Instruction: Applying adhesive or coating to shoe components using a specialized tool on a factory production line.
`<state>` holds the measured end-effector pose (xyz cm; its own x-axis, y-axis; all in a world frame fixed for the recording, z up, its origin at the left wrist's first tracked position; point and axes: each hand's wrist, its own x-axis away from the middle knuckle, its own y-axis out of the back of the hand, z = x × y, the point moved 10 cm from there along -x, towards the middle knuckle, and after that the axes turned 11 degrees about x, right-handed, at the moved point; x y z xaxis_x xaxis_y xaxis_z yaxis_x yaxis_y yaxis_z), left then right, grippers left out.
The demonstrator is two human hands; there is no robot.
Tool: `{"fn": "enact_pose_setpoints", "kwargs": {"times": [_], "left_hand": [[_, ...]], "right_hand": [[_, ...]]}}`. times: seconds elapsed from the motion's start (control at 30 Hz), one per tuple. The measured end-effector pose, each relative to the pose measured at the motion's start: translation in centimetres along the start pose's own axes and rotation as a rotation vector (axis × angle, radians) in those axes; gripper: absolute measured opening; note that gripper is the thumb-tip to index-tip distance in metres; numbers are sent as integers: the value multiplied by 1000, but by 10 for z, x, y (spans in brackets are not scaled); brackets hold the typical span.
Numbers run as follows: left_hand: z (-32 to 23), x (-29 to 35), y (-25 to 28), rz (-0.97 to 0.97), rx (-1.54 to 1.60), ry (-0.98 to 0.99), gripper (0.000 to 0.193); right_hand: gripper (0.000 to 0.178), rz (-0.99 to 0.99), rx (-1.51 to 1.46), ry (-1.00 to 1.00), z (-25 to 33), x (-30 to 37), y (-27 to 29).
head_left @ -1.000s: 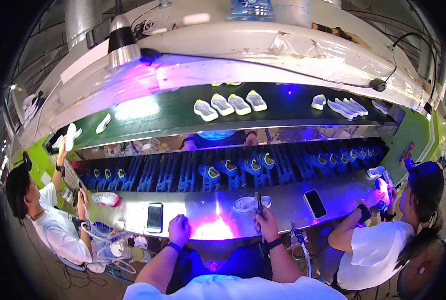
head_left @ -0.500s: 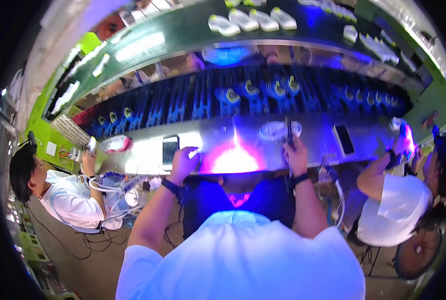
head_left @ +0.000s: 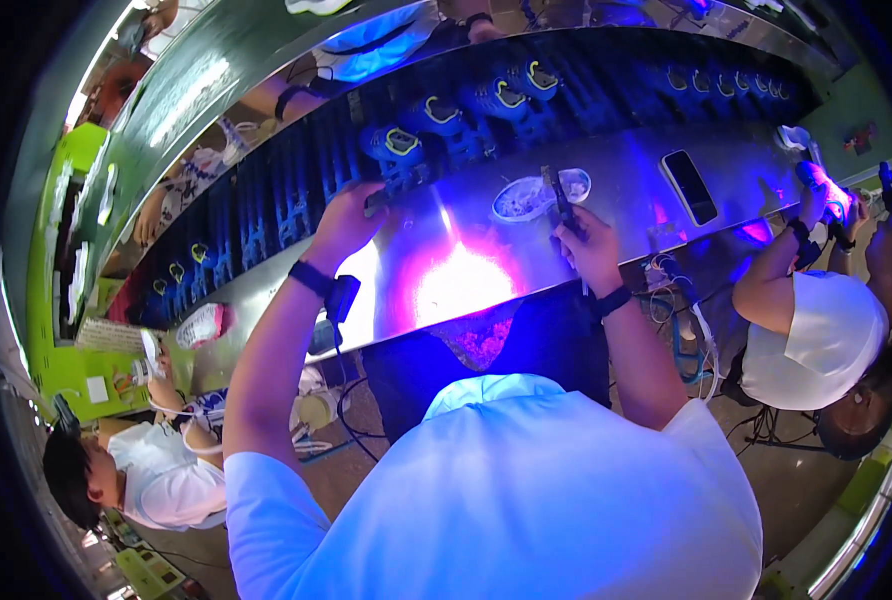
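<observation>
My left hand reaches over the far edge of the metal bench, by the dark rack, with its fingers curled. A small dark thing shows at its fingertips, too small to name. Further along the rack stand several shoes with yellow-green collars, the nearest being a dark shoe. Gripped upright in my right hand is a slim dark hand tool, its exact kind unclear. Behind that tool lies a pale sole-shaped piece. Between my hands a bright pink-white glow covers part of the bench.
A phone lies to the right on the metal bench. Far left sits a white-and-red shoe piece. Co-workers in white sit on both sides, one at the left, one at the right. Cables hang below the bench.
My left hand has moved forward from the bench's near edge to the rack. My right hand still holds the dark tool, now tilted. The whole view has turned and shifted.
</observation>
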<state>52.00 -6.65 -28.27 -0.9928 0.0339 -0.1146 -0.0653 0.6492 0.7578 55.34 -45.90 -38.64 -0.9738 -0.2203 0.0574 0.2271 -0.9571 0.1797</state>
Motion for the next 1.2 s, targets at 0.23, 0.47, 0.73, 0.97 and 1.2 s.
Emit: {"fn": "enact_pose_setpoints", "kwargs": {"times": [0.23,0.47,0.73,0.97,1.2], "left_hand": [[-4,-161,-45,50,-379,-69,75],[10,-226,-81,-27,-434,367,116],[-47,-180,-72,-177,-286,-72,104],[-134,9,-54,140,-30,-388,88],[-127,130,-54,124,-208,-360,76]], "right_hand": [[37,-18,-27,-33,1,-9,5],[42,-27,29,68,-15,-18,11],[34,20,38,40,-13,-5,12],[36,46,-52,59,-20,-12,12],[30,27,-83,27,-9,-5,6]]}}
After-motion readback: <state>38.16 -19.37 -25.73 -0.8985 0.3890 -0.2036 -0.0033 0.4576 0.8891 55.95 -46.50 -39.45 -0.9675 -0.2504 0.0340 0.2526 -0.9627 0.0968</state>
